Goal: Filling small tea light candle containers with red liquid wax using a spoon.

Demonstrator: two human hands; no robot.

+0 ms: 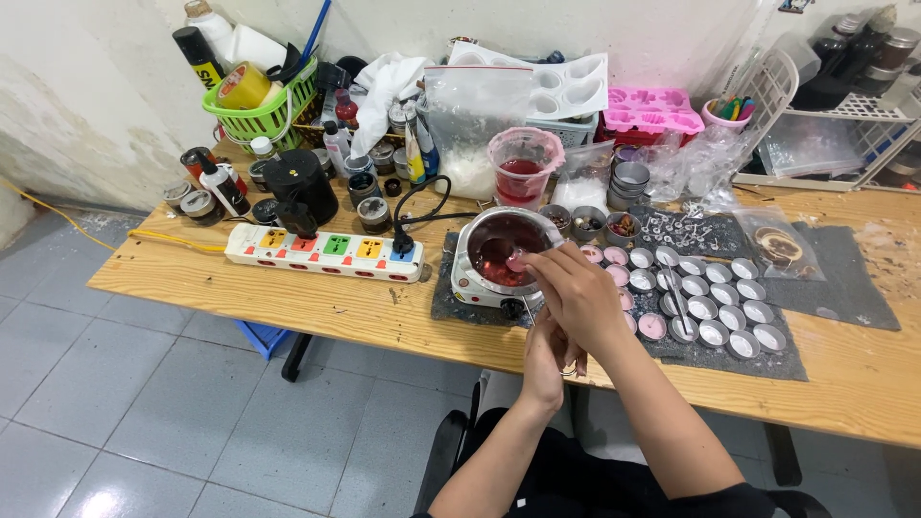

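Melting pot (500,251) with red liquid wax inside is your landmark: it sits on a small white heater base on a dark mat (451,302), near the front edge of the wooden surface (288,293). Your right hand (574,293) hovers over the pot's near rim, and its grip is pinched shut on a small pink piece (516,262) held just above the red wax. Your left hand (544,360) is below the right one, at the front of the pot; its fingers are curled, but the right hand hides them, so you cannot tell whether that grip holds anything.

Right of the pot, rows of small round metal cups (715,307) stand on a second dark mat, a few of them filled pink. Left of the pot lies a white power strip (324,252) with coloured switches, and a black cable runs from it toward the pot. Behind the pot stand a clear cup of red liquid (523,168) and a plastic bag of white flakes (470,120). Far behind and left of the pot, a green basket (261,110) holds tape and bottles.
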